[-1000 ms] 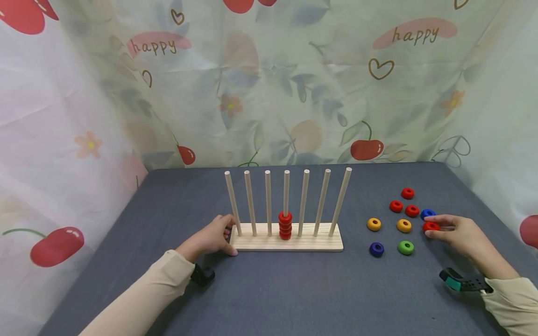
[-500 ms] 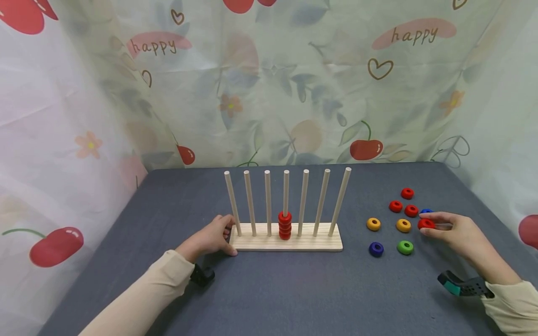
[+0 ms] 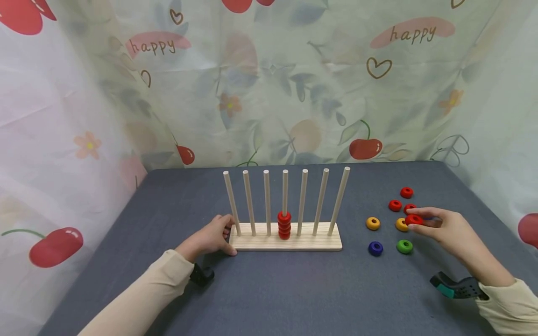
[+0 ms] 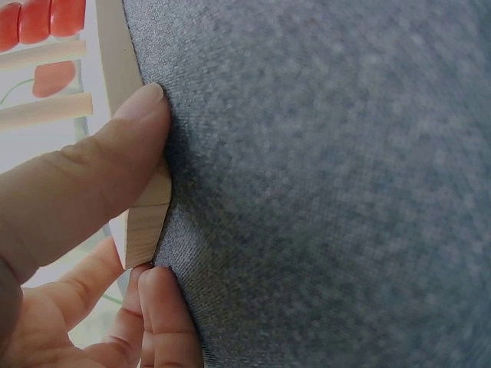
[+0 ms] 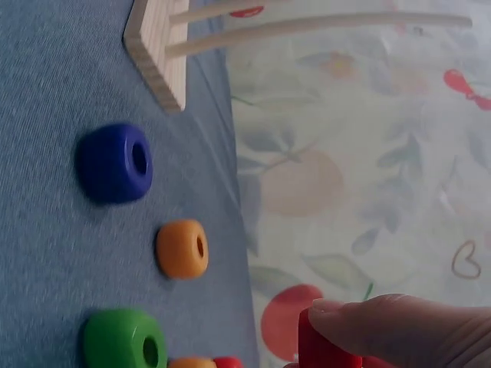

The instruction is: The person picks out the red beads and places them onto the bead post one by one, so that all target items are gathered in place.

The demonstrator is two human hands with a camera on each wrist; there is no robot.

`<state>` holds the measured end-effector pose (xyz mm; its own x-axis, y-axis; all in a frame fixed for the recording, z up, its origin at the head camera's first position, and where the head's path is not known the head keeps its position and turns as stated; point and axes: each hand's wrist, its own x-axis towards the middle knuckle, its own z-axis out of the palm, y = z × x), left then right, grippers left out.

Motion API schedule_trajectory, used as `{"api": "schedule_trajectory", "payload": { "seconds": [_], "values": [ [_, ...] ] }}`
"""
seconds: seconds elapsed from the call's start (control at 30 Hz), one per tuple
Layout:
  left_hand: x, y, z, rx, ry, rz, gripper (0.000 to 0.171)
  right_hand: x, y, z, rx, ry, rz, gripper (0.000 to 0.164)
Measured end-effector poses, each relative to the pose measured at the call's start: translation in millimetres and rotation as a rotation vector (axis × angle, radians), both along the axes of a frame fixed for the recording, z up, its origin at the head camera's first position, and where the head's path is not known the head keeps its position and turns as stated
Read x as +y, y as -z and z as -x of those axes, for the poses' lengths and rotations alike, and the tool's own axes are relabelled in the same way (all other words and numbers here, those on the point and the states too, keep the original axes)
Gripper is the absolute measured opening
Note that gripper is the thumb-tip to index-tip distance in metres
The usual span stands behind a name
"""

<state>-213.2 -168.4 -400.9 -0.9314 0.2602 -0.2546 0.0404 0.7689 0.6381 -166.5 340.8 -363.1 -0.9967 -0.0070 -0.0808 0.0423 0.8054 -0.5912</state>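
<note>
1. Pinching a red ring [image 3: 414, 220] with the right hand [image 3: 456, 235], right of the wooden rack [image 3: 311, 241]; gripping the rack's left end with the left hand [image 3: 210, 238].
2. Probably at the carrying step; seems to call for moving leftward to the rack, raising above the pegs [image 3: 302, 200], then lining up hole and tip.
3. On the rack: counting seven pegs, roughly four stacked red rings [image 3: 284, 226] around the middle one.
4. Right of the rack: counting three loose red rings [image 3: 406, 195], two yellow rings [image 3: 372, 227], one dark blue ring [image 3: 376, 252], one green ring [image 3: 405, 251]; unable to count behind the right hand.

Red bead [image 3: 414, 220] pinched, right of upright pale-wood peg rack [image 3: 262, 242]; red beads [image 3: 284, 226] stacked on middle peg [image 3: 285, 192].
</note>
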Motion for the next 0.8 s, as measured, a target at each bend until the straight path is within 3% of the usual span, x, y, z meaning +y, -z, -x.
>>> {"api": "schedule_trajectory", "payload": {
  "seconds": [0.5,0.8],
  "values": [
    [-0.2,-1.2,-1.1,-0.008,-0.003,-0.005,0.065,-31.2,-10.8,-9.9,0.021,-0.027,0.058,0.064],
    [0.5,-2.2,-1.1,-0.009,-0.010,0.010,0.066,-44.0,-16.1,-13.1,0.059,-0.054,0.037,0.061]
  ]
}}
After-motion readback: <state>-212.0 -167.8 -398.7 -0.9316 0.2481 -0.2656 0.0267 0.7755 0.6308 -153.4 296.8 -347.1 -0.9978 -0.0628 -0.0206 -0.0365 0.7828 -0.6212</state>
